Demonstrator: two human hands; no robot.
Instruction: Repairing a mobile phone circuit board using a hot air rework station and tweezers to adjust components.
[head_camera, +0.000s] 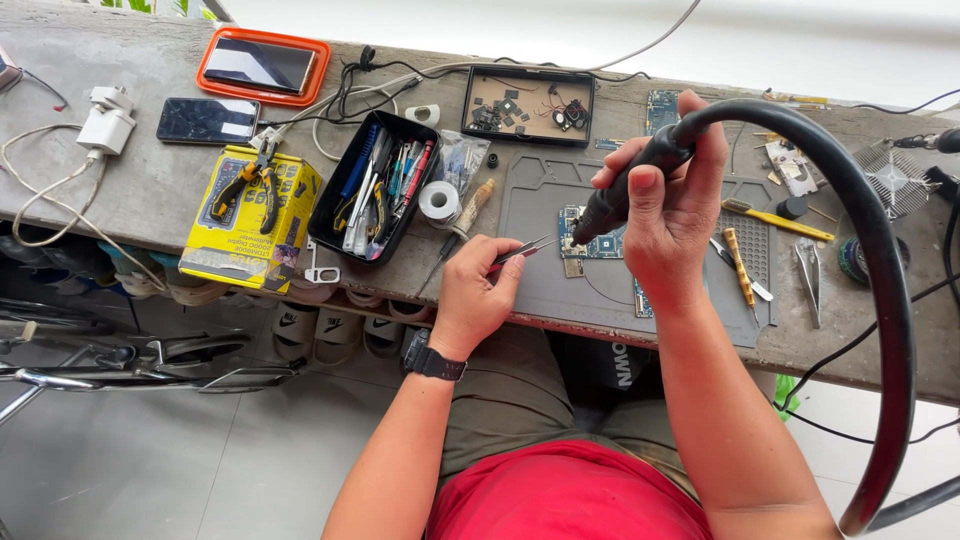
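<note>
My right hand (668, 205) grips a black hot-air wand (625, 190) with a thick black hose (880, 270) arching off to the right. Its nozzle points down at a small blue circuit board (600, 243) lying on a grey work mat (545, 215). My left hand (475, 292), with a black watch on the wrist, pinches tweezers (525, 250) whose tips reach toward the board's left edge. A second board piece (642, 297) shows under my right wrist.
A black tool tray (375, 185), a yellow box with pliers (255, 215), solder roll (438, 200), two phones (207, 120), a parts tray (527, 103), screwdrivers (775, 220) and more tweezers (808, 270) lie on the concrete bench. Shoes sit below the bench.
</note>
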